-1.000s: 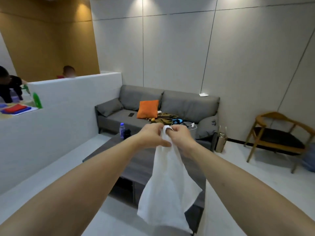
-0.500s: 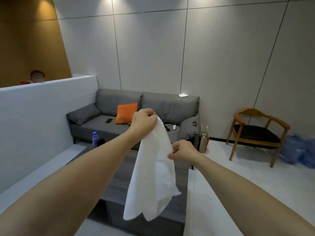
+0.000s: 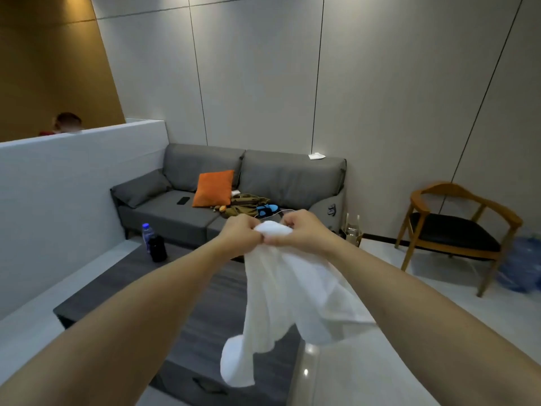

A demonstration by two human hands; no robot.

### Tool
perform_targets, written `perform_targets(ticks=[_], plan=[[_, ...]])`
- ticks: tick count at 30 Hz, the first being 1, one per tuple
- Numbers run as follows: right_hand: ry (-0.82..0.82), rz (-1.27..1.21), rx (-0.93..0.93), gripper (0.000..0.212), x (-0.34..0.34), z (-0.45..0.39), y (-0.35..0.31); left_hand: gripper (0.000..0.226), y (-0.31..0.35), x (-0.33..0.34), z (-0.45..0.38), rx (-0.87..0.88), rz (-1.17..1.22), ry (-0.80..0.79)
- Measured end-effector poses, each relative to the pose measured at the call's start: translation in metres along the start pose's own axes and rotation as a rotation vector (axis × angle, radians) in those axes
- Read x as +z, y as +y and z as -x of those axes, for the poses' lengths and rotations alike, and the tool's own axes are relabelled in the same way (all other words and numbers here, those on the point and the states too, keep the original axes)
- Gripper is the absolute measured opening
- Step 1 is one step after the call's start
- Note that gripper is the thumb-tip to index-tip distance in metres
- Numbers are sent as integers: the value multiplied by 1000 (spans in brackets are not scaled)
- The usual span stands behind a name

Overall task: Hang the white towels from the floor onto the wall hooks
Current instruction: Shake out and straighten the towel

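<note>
Head camera: a grey sofa point(image 3: 228, 200) stands against the pale panelled wall point(image 3: 380, 83), the fixed landmark of this room, and no wall hooks show anywhere on the panels in view. Before the sofa lies a low dark desk point(image 3: 123, 291), its near corner and long edges standing between the person and the seat. To the sofa's right waits a wooden armchair point(image 3: 456, 230), well apart from it, with pale open floor point(image 3: 409, 288) between; to the sofa's left a white partition point(image 3: 58, 194) closes that side.

In front of the sofa, raised above the desk, hangs the white towel point(image 3: 281, 291), held in mid-air clear of every surface. It drapes in loose folds from one gathered top edge, which suggests soft, light cloth with no stiffness, apt to swing and slide rather than break. The left hand point(image 3: 241, 237) and the right hand point(image 3: 301, 232) meet almost touching at that top edge, fingers curled round the bunched fabric, both gripping the towel. A hold on the bunched hem or a corner looks the surest purchase, since the free lower end trails low and could brush the desk's edge.

The widest clear path appears to be the floor right of the desk. On the sofa seat rest an orange cushion point(image 3: 213, 189) and a black phone point(image 3: 183, 200); a water bottle point(image 3: 147, 234) stands on the desk's far end, nearest the sofa.
</note>
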State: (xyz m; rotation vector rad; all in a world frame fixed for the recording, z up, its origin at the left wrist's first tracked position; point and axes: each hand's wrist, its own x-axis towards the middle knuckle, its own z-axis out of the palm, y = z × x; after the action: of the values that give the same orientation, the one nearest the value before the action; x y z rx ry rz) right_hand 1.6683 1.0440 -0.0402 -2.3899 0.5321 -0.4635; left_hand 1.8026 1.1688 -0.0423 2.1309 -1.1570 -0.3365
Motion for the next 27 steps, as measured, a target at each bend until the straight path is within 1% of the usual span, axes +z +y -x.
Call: perform_targets(ticks=[2,3,4,5,7,8,9,10,11,12,14,17,18,19,21,22,23,25,27], plan=[[-208,236,107,31,-9,-9,32,18,-9,-6,-21,-61,73,143],[-263,285,161,24,-10,-15,45,21,-15,-11,-32,-90,154,194],[-250,266,186,18,-10,-25,54,22,-21,-16,-43,-105,213,204],[-186,184,185,15,-9,-37,58,22,-24,-21,-56,-98,243,161],[-3,-76,153,14,-7,-70,54,16,-32,-24,-85,-59,206,-40],[80,-179,130,13,-6,-90,48,17,-34,-23,-100,-34,153,-151],[140,-240,105,12,-5,-111,41,23,-36,-22,-114,-15,121,-242],[171,-250,76,12,-5,-133,35,28,-38,-20,-130,-7,142,-310],[170,-226,44,11,-2,-154,31,32,-39,-19,-145,-1,201,-344],[152,-197,18,11,2,-172,28,33,-42,-19,-159,15,273,-342],[123,-189,17,12,13,-204,30,25,-48,-21,-187,57,357,-247],[175,-228,18,20,23,-248,43,13,-58,-36,-225,60,348,-96],[145,-279,17,25,24,-263,47,13,-61,-43,-235,65,355,-57],[65,-338,26,29,25,-276,51,14,-65,-50,-245,65,374,-18],[-199,-383,38,29,30,-297,58,14,-74,-66,-259,38,406,51],[-318,-349,28,28,36,-306,62,15,-80,-73,-265,21,403,78],[-404,-308,12,29,42,-314,66,15,-86,-79,-270,2,389,105],[-496,-238,-8,35,53,-333,73,15,-99,-92,-277,-50,336,173],[-553,-161,-14,38,60,-354,78,13,-114,-103,-277,-105,277,279]])
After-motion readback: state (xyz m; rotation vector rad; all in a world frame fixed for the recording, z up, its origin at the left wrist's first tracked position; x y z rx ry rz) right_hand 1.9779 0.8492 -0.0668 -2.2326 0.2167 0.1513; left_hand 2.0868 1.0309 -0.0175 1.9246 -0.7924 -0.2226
